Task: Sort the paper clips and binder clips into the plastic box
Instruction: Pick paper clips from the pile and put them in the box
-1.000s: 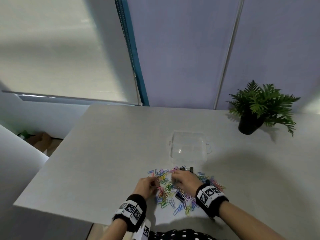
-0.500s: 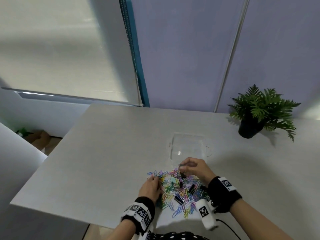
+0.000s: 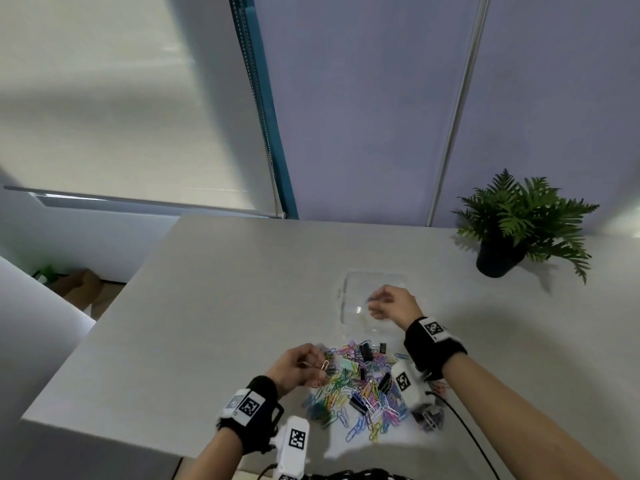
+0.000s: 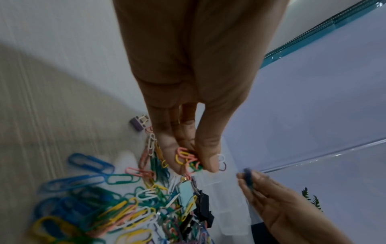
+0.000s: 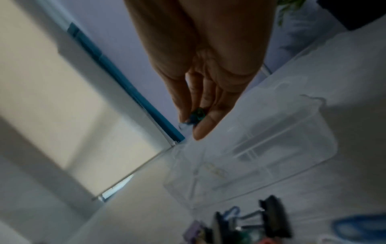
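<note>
A pile of coloured paper clips (image 3: 360, 393) mixed with black binder clips (image 3: 366, 351) lies on the grey table near its front edge. Behind it stands the clear plastic box (image 3: 349, 289), with dividers inside (image 5: 271, 148). My left hand (image 3: 304, 367) hovers over the pile's left side and pinches a small bunch of paper clips (image 4: 189, 159) between thumb and fingers. My right hand (image 3: 384, 303) is raised over the box and pinches a small blue-green clip (image 5: 197, 115); I cannot tell which kind.
A potted fern (image 3: 519, 223) stands at the back right of the table (image 3: 207, 323). The table's left edge drops to the floor, where a cardboard box (image 3: 79, 285) lies. A window blind and a lilac wall rise behind.
My right hand left the pile and moved back over the plastic box with a clip. My left hand lifted off the pile with several paper clips pinched.
</note>
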Action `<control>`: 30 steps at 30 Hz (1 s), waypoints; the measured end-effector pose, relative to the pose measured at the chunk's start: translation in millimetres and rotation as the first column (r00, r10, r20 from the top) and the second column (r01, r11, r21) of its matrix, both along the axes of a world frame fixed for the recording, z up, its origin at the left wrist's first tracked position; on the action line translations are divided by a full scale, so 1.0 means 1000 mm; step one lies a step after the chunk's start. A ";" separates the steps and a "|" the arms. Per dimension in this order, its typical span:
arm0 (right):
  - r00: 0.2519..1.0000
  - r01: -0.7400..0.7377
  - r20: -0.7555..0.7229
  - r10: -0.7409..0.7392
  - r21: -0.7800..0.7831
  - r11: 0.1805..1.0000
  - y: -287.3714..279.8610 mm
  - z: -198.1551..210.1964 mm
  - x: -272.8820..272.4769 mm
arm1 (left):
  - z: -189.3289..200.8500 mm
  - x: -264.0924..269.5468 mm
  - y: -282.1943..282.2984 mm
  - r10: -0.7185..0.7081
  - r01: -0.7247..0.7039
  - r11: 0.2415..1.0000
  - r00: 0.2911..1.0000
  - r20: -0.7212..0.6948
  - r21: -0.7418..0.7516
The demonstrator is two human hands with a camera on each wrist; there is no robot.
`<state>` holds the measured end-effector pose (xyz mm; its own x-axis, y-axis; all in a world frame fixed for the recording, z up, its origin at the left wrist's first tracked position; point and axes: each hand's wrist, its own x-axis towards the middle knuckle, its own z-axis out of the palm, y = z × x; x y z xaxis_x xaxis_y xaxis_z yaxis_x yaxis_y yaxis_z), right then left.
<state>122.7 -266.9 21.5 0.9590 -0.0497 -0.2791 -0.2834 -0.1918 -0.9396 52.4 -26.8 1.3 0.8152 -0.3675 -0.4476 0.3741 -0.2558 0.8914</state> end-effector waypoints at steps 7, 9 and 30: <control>0.894 -0.194 0.199 0.401 -0.634 0.748 0.009 0.001 -0.037 | 0.014 0.023 -0.006 -0.009 0.005 0.999 0.998 0.070 0.051; 0.778 -0.335 0.174 0.604 -0.698 0.633 0.021 0.000 -0.063 | 0.023 0.039 -0.010 -0.029 0.020 0.996 0.994 0.105 0.086; 0.523 -0.409 0.053 0.851 -0.860 0.305 0.058 -0.057 -0.099 | 0.033 0.095 -0.063 -0.312 0.016 0.828 0.843 0.437 0.560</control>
<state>24.1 -209.3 -35.5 0.7305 0.6812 -0.0484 0.6328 -0.7019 -0.3269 147.7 -89.4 34.4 0.9220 -0.3506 -0.1640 -0.1675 -0.7434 0.6475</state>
